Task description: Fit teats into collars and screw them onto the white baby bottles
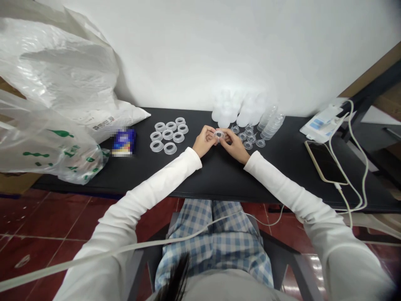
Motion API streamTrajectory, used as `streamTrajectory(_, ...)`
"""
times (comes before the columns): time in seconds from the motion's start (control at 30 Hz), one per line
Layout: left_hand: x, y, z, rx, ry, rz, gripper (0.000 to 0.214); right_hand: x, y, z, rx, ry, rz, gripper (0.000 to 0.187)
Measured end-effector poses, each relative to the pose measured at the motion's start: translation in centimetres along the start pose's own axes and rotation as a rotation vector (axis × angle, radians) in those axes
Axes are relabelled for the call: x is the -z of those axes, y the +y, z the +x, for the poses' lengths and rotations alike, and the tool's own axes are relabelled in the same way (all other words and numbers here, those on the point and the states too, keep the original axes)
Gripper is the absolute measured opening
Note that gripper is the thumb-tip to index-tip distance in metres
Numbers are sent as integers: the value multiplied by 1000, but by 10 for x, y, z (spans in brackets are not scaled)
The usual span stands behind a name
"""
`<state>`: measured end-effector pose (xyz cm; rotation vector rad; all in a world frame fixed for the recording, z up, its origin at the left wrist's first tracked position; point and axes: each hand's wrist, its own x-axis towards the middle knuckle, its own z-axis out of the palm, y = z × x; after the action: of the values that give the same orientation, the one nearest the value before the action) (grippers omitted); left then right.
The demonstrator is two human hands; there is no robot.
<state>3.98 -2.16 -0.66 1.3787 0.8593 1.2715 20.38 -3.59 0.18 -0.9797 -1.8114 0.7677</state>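
Both hands meet over the middle of the black table, their fingers closed around one small clear plastic ring-shaped part [219, 134]. My left hand [205, 141] grips its left side, and my right hand [233, 144] grips its right side. The part has a round opening that faces up; its underside is hidden by fingers. Just right of my right hand lie several small clear funnel-like pieces [249, 136] with thin stems. To the left of my left hand, several translucent plastic rings [168, 134] sit in loose rows.
White bottles [227, 108] and stacked clear cups [272, 123] stand by the wall. A phone [324, 161] with a cable and a white power strip [322, 121] lie right. Plastic bags [62, 75] and a blue packet [124, 142] are left. A white cable [156, 242] crosses my lap.
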Motion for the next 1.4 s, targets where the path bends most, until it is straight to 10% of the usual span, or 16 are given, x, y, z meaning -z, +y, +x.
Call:
streamTrajectory(0.73, -3, 6, -6, 19, -70, 6, 35, -2, -12, -4, 30, 145, -71, 33)
streamTrajectory(1.17, 3, 13, -6, -114, -36, 97, 30, 4, 8, 6, -160, -53, 286, 59)
streamTrajectory(1.3, 26, 43, -12, -57, -143, 131, 33, 4, 2, 5, -146, -34, 291, 55)
streamTrajectory(1.4, 57, 93, -21, -194, 18, 148, 32, 1, 0, 3, -148, -19, 279, 54)
